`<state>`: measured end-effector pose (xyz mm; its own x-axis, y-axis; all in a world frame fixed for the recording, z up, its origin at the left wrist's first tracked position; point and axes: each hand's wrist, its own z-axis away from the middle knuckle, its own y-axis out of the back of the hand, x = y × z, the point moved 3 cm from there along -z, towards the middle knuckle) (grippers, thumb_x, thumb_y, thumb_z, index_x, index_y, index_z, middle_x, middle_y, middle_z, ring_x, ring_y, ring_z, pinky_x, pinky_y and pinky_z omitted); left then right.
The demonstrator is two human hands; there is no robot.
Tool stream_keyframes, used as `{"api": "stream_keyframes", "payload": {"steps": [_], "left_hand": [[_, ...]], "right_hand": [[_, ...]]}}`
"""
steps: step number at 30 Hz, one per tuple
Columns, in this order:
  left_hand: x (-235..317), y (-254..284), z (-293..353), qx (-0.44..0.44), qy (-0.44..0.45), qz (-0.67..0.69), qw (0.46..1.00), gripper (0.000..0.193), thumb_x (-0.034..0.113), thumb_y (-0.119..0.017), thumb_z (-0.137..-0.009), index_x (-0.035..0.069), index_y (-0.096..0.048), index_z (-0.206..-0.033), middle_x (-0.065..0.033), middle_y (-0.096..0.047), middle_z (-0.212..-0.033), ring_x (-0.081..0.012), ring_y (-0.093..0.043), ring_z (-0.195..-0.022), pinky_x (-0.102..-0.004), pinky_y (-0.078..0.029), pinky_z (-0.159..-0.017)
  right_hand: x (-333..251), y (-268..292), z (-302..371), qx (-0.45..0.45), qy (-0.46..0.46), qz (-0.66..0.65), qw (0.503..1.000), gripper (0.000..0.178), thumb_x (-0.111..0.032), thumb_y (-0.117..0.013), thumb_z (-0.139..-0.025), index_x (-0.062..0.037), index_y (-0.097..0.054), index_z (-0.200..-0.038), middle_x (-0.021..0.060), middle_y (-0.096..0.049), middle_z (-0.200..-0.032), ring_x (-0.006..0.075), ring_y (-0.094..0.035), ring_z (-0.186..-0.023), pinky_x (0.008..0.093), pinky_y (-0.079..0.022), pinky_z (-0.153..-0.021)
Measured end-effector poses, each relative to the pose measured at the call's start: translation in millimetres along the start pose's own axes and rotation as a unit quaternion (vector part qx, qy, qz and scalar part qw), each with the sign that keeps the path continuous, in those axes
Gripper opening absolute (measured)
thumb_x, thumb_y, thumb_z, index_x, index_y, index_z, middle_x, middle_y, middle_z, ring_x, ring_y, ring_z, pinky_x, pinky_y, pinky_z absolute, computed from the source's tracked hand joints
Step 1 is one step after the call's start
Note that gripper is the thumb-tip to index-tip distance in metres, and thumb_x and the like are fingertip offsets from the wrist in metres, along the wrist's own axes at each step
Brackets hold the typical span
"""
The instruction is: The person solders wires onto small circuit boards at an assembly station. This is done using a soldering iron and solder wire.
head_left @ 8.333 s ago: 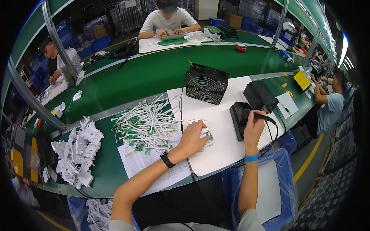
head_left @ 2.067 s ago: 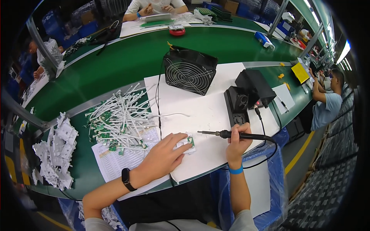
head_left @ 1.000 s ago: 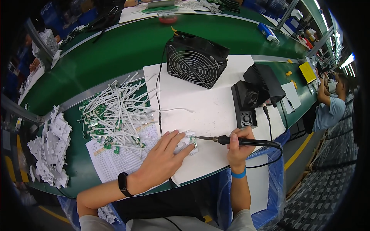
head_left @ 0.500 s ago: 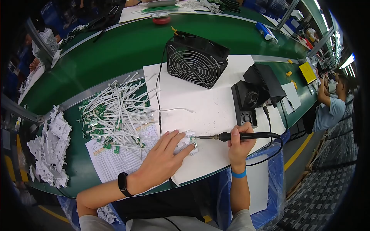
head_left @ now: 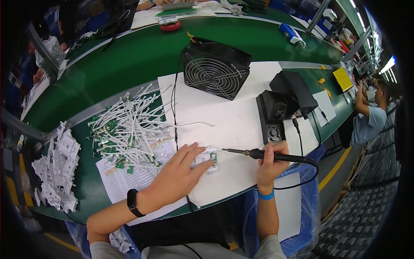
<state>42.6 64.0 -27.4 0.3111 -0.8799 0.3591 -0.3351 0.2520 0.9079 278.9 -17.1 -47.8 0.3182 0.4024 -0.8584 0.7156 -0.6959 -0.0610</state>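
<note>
My left hand [head_left: 177,175] lies over a small white plastic part [head_left: 213,170] on the white sheet. Its thumb presses on the green circuit board [head_left: 214,156] set in that part, and its outstretched fingers rest along the part's far edge, holding it in place. In my right hand [head_left: 271,166] is a soldering iron [head_left: 257,153], gripped by its black handle and pointing left. The iron's tip stands just right of the part's far corner, apart from the board. Left of my left hand lies a heap of white cables with small green boards [head_left: 133,125].
White plastic parts [head_left: 58,168] are piled at far left. A printed paper [head_left: 113,181] lies under the cable heap. Beyond the white sheet [head_left: 233,116] stands a black fan [head_left: 215,71]. Black soldering station boxes [head_left: 293,95] stand at right, their cord hanging near my right hand.
The soldering iron's tip has lifted off the board and drawn a little away and to the right. My left hand keeps its hold on the white part. The whole view has shifted slightly.
</note>
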Motion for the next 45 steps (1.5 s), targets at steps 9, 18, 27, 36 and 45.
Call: {"api": "stream_keyframes", "payload": {"steps": [9, 18, 27, 36, 45], "left_hand": [[0.4, 14.8, -6.9, -0.011, -0.008, 0.039, 0.999, 0.050, 0.011, -0.066, -0.092, 0.013, -0.055, -0.141, -0.0150, -0.054, -0.135, -0.0355, -0.051, -0.130, -0.0439, -0.045, -0.109], [1.0, 14.0, -9.1, -0.030, 0.005, 0.037, 0.999, 0.051, 0.011, -0.066, -0.092, 0.014, -0.055, -0.141, -0.0152, -0.053, -0.135, -0.0366, -0.051, -0.130, -0.0444, -0.046, -0.108], [1.9, 15.1, -9.4, -0.031, 0.012, 0.044, 0.998, 0.051, 0.010, -0.067, -0.091, 0.014, -0.056, -0.141, -0.0154, -0.054, -0.136, -0.0370, -0.052, -0.130, -0.0448, -0.046, -0.109], [0.5, 12.3, -8.6, -0.016, 0.016, 0.057, 0.998, 0.051, 0.009, -0.068, -0.089, 0.015, -0.059, -0.139, -0.0156, -0.054, -0.136, -0.0381, -0.052, -0.128, -0.0452, -0.047, -0.105], [4.5, 13.4, -8.6, -0.024, 0.007, 0.026, 0.999, 0.051, 0.009, -0.066, -0.090, 0.014, -0.056, -0.140, -0.0153, -0.052, -0.137, -0.0365, -0.052, -0.129, -0.0439, -0.047, -0.107]], "right_hand": [[0.5, 11.1, 8.5, -0.044, -0.024, -0.042, 0.998, 0.025, -0.009, -0.064, -0.091, -0.0040, -0.043, -0.077, 0.0026, -0.051, -0.059, 0.0055, -0.037, -0.054, 0.0231, -0.030, -0.050], [-2.5, 4.6, 6.4, -0.103, -0.023, -0.046, 0.993, 0.027, -0.007, -0.066, -0.089, -0.0045, -0.044, -0.074, 0.0005, -0.048, -0.055, 0.0048, -0.035, -0.050, 0.0237, -0.028, -0.048], [-2.5, 4.6, 5.0, -0.116, -0.033, -0.032, 0.992, 0.028, -0.007, -0.066, -0.089, -0.0053, -0.044, -0.073, 0.0001, -0.047, -0.055, 0.0046, -0.035, -0.050, 0.0233, -0.028, -0.048], [-3.7, 2.1, 1.3, -0.125, -0.021, -0.033, 0.991, 0.029, -0.008, -0.065, -0.090, -0.0055, -0.042, -0.072, -0.0002, -0.046, -0.054, 0.0043, -0.034, -0.050, 0.0232, -0.027, -0.048], [-4.3, 9.2, 3.9, -0.029, -0.073, -0.100, 0.992, 0.023, -0.006, -0.061, -0.095, -0.0060, -0.043, -0.080, -0.0010, -0.047, -0.062, 0.0032, -0.036, -0.054, 0.0223, -0.029, -0.050]]}}
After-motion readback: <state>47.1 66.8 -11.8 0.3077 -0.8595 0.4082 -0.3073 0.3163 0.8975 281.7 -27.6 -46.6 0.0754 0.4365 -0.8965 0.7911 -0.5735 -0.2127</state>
